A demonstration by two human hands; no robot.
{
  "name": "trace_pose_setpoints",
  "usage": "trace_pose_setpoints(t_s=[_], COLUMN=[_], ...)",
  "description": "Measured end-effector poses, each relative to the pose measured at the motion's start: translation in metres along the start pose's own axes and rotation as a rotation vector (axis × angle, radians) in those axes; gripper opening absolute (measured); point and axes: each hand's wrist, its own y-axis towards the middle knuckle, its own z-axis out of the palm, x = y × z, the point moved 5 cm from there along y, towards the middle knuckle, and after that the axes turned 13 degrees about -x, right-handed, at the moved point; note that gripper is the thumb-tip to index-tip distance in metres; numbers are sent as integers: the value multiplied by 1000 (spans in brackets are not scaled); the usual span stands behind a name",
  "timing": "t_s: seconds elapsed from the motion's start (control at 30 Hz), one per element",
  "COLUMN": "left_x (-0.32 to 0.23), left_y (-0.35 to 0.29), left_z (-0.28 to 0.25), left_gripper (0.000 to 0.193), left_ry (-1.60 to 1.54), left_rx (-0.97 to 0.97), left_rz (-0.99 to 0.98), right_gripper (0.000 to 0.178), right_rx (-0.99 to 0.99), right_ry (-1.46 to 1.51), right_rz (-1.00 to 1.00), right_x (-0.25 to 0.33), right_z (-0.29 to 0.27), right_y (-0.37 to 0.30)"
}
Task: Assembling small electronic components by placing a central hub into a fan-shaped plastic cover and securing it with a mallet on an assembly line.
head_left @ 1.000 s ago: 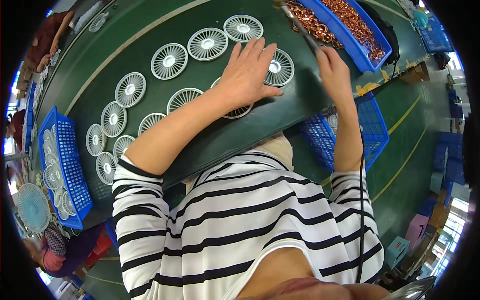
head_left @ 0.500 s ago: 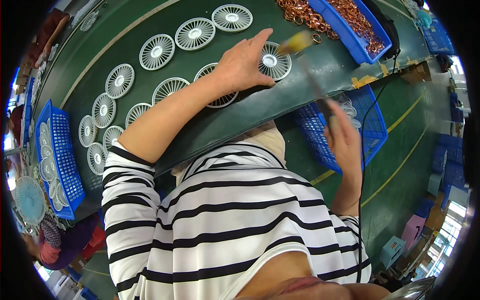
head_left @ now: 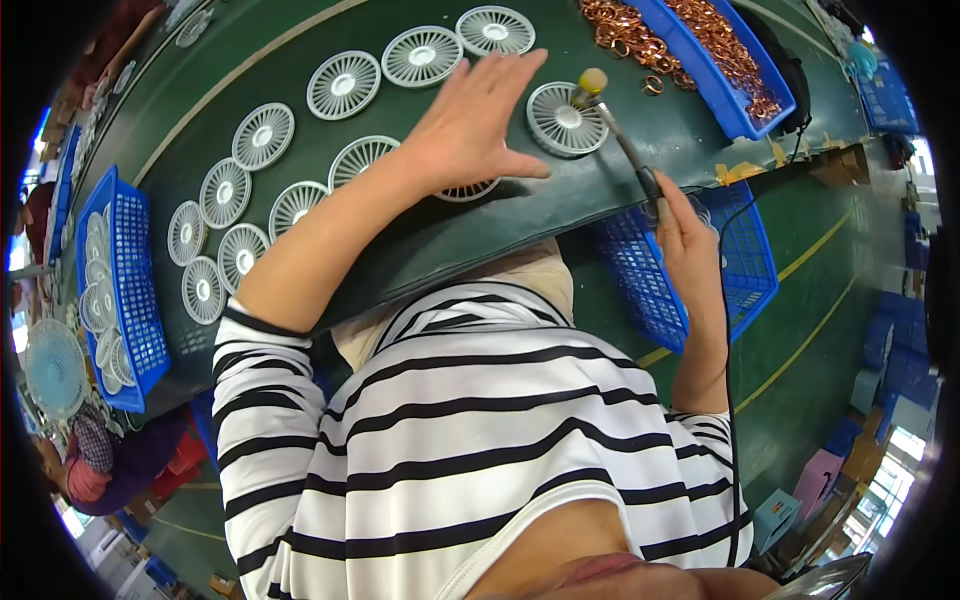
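1. Green table [head_left: 590, 190], head view: one pale spoked wheel [head_left: 560, 120] lies flat, apart from the other wheels [head_left: 343, 85], to the right of the left hand [head_left: 468, 130].
2. Left hand: fingers and thumb spread wide, nothing seen in its grasp. Thumb tip sits just beside the spoked wheel's near rim. Palm partly hides a covered wheel [head_left: 468, 190]; contact with it, cannot tell.
3. Right hand [head_left: 690, 245]: fingers closed on the dark handle end of a hammer [head_left: 622, 138].
4. Hammer: long axis slants away and leftward from the right hand; its yellow head is over the spoked wheel's far right part. Head touching wheel: cannot tell.
5. Nearer hand to the spoked wheel: left.
6. Copper-coloured rings [head_left: 635, 40] and blue tray [head_left: 738, 122]: beyond the wheel, rightward.
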Motion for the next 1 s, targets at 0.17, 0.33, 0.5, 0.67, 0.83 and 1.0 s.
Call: trace_pose_setpoints(t_s=[0.17,0.33,0.5,0.67,0.83,1.0], left_x=[16,20,27,36,25,49], left_y=[-52,-55,-59,-67,-77,-118], left_z=[-25,-24,-21,-19,-52,-86], left_gripper=[107,107,117,120,114,108], left_ry=[105,37,-30,-52,205,212], left_rx=[75,69,71,30,-20,-63], left_rz=[-147,-201,-247,-266,-152,-350], right_gripper=[38,38,38,38,37,35], right_rx=[69,25,312,232,342,270], right_ry=[311,427,63,215,61,79], right_rz=[252,105,-77,-13,-179,-152], right_x=[20,58,53,70,62,53], right_z=[-17,-19,28,17,48,45], right_y=[-10,-32,-41,-40,-34,-27])
